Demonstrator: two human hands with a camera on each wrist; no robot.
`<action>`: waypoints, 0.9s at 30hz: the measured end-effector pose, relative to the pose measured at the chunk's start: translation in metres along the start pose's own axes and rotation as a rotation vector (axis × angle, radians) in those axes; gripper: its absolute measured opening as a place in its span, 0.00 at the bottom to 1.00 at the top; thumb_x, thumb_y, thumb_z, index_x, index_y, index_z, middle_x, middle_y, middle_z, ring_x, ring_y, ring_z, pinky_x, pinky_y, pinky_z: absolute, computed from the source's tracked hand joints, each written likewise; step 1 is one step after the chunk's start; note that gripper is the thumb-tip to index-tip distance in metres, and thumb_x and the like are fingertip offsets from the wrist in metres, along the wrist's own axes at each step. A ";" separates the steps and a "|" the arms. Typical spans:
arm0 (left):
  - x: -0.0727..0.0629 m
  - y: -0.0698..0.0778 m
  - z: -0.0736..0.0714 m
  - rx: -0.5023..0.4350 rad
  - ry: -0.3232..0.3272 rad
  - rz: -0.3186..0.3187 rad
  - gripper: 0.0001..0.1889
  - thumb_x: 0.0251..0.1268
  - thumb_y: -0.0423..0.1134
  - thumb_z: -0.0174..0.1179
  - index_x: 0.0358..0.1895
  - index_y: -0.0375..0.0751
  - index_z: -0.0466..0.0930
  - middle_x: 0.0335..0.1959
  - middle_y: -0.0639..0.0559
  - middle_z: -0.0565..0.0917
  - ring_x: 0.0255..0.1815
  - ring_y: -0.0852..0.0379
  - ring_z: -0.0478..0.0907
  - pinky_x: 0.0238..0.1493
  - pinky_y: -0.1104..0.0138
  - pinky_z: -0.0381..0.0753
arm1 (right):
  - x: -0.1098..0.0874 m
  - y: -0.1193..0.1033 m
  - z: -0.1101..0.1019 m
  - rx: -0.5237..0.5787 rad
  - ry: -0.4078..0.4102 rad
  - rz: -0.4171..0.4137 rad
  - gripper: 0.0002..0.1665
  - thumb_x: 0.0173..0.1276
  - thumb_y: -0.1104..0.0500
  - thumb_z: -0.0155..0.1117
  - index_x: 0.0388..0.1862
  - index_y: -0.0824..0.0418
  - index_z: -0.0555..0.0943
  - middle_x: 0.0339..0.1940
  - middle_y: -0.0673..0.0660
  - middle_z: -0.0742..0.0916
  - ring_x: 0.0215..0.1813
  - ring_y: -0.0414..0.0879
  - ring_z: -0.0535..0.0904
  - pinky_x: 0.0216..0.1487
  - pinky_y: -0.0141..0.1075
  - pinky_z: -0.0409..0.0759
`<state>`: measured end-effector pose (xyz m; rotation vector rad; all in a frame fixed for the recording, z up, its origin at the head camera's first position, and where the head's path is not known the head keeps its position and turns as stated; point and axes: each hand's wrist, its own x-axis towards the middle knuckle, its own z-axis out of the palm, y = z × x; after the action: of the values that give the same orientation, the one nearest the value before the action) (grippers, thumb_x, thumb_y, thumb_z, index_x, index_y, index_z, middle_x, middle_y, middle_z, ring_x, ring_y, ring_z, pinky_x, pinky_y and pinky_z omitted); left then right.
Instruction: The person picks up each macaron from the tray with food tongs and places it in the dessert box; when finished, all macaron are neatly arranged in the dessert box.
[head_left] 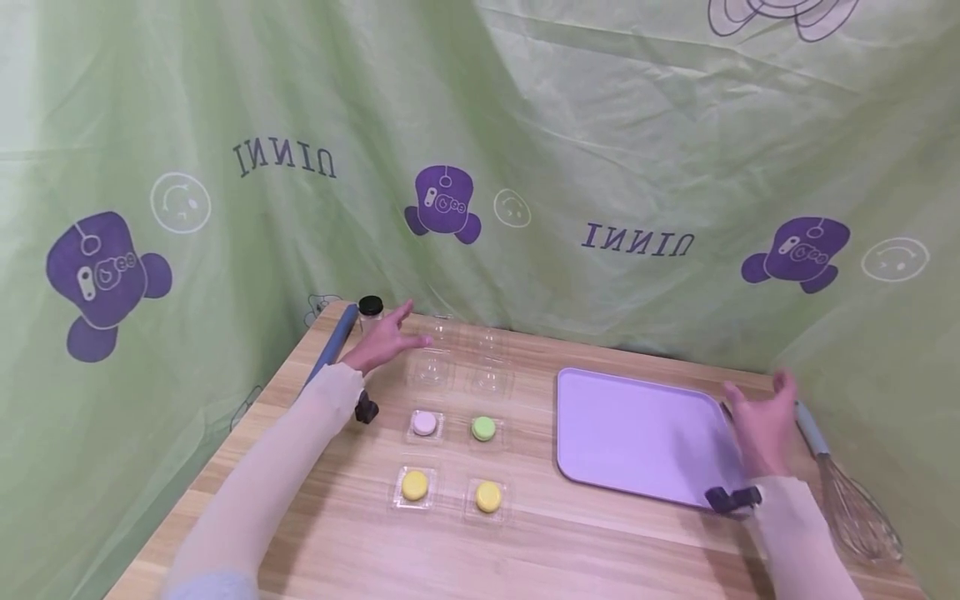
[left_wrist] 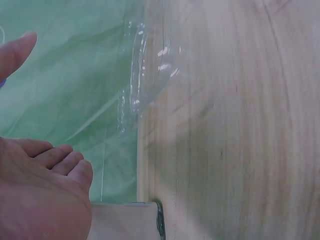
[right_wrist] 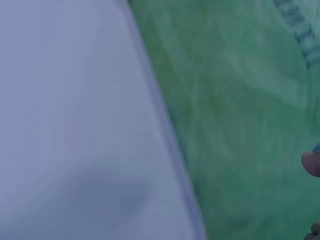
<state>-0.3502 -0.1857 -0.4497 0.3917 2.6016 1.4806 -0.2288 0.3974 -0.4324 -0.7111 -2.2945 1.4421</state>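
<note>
My left hand (head_left: 382, 340) reaches over the far left of the table, thumb and fingers apart, holding nothing. It is beside a jar with a black lid (head_left: 371, 306) and a clear plastic lid (head_left: 441, 327). In the left wrist view the clear plastic (left_wrist: 145, 65) lies beyond the fingers. My right hand (head_left: 761, 421), slightly blurred, hovers by the right edge of the purple tray (head_left: 637, 433), its fingers spread around nothing. In clear square holders sit a pink macaron (head_left: 424, 423), a green macaron (head_left: 483, 428) and two yellow macarons (head_left: 415, 485).
More clear lids (head_left: 490, 379) stand behind the macarons. A blue rod (head_left: 332, 348) lies along the table's left edge. On the right is a whisk (head_left: 855, 508) with a blue-grey handle. A green printed curtain (head_left: 360, 225) hangs around the wooden table (head_left: 360, 542).
</note>
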 end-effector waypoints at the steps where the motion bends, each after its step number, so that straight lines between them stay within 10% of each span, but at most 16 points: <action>1: 0.001 -0.001 0.000 -0.003 0.000 -0.002 0.55 0.65 0.51 0.67 0.83 0.41 0.37 0.85 0.42 0.45 0.84 0.33 0.46 0.84 0.42 0.50 | -0.002 -0.011 0.009 0.029 -0.007 -0.029 0.58 0.72 0.44 0.63 0.84 0.46 0.34 0.87 0.48 0.43 0.87 0.49 0.39 0.88 0.46 0.40; 16: 0.016 -0.003 -0.002 -0.014 -0.016 -0.050 0.53 0.69 0.52 0.63 0.83 0.42 0.34 0.85 0.45 0.44 0.85 0.38 0.44 0.85 0.43 0.45 | -0.038 -0.133 0.177 0.322 -0.494 -0.441 0.60 0.68 0.49 0.69 0.85 0.48 0.39 0.87 0.47 0.48 0.87 0.45 0.43 0.88 0.41 0.43; 27: 0.023 -0.004 0.001 -0.060 -0.029 -0.067 0.54 0.67 0.56 0.64 0.83 0.44 0.36 0.85 0.47 0.45 0.85 0.40 0.46 0.84 0.44 0.47 | -0.049 -0.155 0.270 0.407 -0.781 -0.331 0.57 0.68 0.59 0.67 0.85 0.53 0.43 0.87 0.51 0.51 0.87 0.48 0.45 0.88 0.41 0.44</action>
<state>-0.3728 -0.1801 -0.4535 0.3130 2.5157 1.5154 -0.3668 0.1147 -0.4086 0.4132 -2.3066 2.1610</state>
